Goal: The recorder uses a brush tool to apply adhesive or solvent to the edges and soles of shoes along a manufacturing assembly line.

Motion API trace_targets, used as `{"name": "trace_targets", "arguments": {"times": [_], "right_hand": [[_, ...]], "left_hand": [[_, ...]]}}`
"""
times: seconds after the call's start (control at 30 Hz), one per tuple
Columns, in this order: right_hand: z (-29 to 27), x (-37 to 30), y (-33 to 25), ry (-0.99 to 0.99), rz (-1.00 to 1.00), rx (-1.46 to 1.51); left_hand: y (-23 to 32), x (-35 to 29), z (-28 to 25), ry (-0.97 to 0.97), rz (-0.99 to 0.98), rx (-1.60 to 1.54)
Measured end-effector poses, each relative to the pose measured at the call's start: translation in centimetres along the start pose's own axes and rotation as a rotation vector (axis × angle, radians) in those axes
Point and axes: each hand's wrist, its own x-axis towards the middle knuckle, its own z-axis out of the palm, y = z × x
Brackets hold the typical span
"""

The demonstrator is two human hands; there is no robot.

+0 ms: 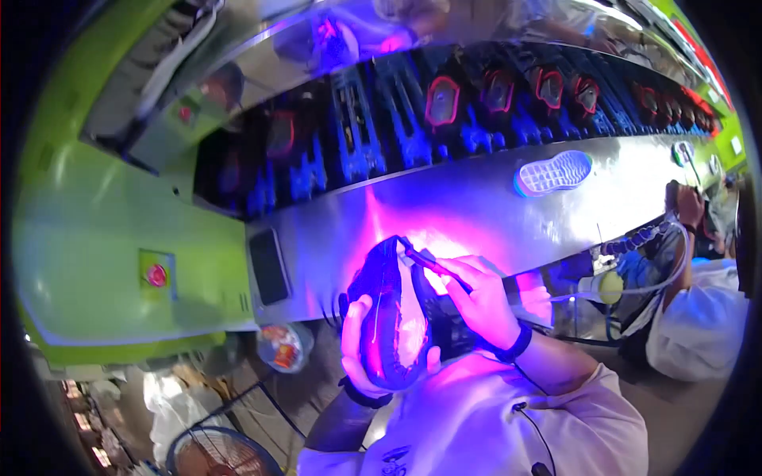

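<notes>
My left hand (pixel 357 341) is wrapped round a dark shoe upper (pixel 379 325), held above the near edge of the metal bench. Its underside is turned up and shows a pale, pink-lit strip along the middle. A slim dark-handled brush (pixel 432 265) is pinched in the fingers of my right hand (pixel 486 308). The brush tip meets the far, narrow end of the upper, near the rim. Both wrists wear dark bands. Strong violet light washes out finer detail.
A white-and-blue shoe sole (pixel 553 173) lies farther right on the metal bench (pixel 317 230). Behind runs a dark conveyor with blue racks (pixel 361 147) and red-edged shoes (pixel 442 101). A black phone-like slab (pixel 271 266) lies left; a co-worker's sleeve (pixel 702 317) and coiled hose (pixel 635 240) are right.
</notes>
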Motion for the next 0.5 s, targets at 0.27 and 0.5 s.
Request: {"name": "trace_targets", "arguments": {"times": [0.27, 0.5], "right_hand": [[-3.9, -1.0, 0.3, -0.204, 0.218, 0.135], [-3.0, 4.4, 2.1, -0.145, -0.016, -0.189]], "left_hand": [[0.9, -7.6, -2.9, -0.314, 0.196, -0.151], [1.1, -9.7, -2.7, -0.362, 0.297, -0.217]]}}
